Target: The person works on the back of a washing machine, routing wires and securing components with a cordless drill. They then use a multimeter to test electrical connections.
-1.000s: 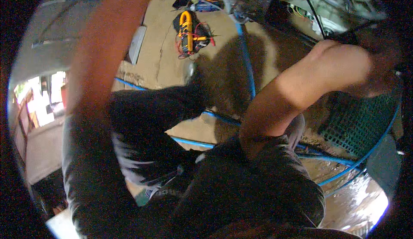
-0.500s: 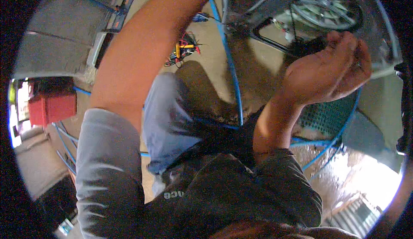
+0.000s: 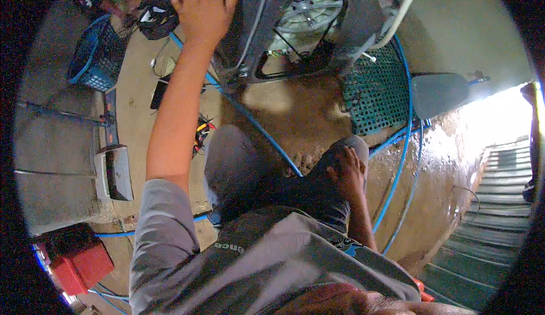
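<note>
My left hand (image 3: 203, 9), with a ring on one finger, lies flat with its fingers spread on the upper left edge of a dark grey machine body (image 3: 237, 37), which looks like a washing machine. A large round wheel (image 3: 311, 14), pale and grey, shows in an opening of that body. Below it is a dark-rimmed opening (image 3: 267, 76) with thin wires. My right hand (image 3: 348, 173) rests on my right knee, fingers apart and holding nothing. A pale hose (image 3: 404, 17) comes off the machine's right side.
A blue hose (image 3: 258, 125) crosses the floor before me. A green perforated mat (image 3: 374, 96) lies at right, near a grey dustpan-like piece (image 3: 440, 93). Cables and tools (image 3: 203, 133) lie by my left knee. Left stand a blue basket (image 3: 99, 59) and a red box (image 3: 82, 267).
My view has swung, so the machine now appears farther left. My right hand has come down from near the machine onto my knee. My left hand has come into sight on the machine's edge.
</note>
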Motion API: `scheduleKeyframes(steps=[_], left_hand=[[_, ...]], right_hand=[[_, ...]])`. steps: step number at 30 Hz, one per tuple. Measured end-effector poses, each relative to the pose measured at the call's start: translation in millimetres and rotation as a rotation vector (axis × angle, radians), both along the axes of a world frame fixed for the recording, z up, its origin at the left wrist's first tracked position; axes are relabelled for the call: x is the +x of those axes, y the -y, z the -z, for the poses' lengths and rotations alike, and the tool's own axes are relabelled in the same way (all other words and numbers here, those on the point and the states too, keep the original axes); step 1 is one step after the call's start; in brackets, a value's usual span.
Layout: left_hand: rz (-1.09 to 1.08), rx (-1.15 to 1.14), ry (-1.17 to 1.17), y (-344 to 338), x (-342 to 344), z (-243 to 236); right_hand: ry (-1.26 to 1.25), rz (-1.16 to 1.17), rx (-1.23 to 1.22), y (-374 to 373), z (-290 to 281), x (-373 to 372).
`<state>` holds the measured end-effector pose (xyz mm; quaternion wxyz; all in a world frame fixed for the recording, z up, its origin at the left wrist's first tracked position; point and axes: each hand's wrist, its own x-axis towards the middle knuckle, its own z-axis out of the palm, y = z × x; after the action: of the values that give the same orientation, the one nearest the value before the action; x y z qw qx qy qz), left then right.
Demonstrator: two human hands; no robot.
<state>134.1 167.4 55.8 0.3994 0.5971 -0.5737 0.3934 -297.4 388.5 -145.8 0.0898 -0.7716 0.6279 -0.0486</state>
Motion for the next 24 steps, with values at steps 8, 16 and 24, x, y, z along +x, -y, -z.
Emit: scheduleKeyframes(steps=[8, 16, 24], left_hand=[[0.178, 0.370, -0.459, -112, -27, 165], [0.054, 1.196, -0.725, -245, -29, 297], [0.118, 1.242, -0.700, -230, -3, 303]], right_hand=[[0.009, 0.024, -0.127, -5, 21, 24], [0.008, -0.027, -0.080, 15, 39, 29], [0.058, -0.140, -0.147, 15, 41, 39]])
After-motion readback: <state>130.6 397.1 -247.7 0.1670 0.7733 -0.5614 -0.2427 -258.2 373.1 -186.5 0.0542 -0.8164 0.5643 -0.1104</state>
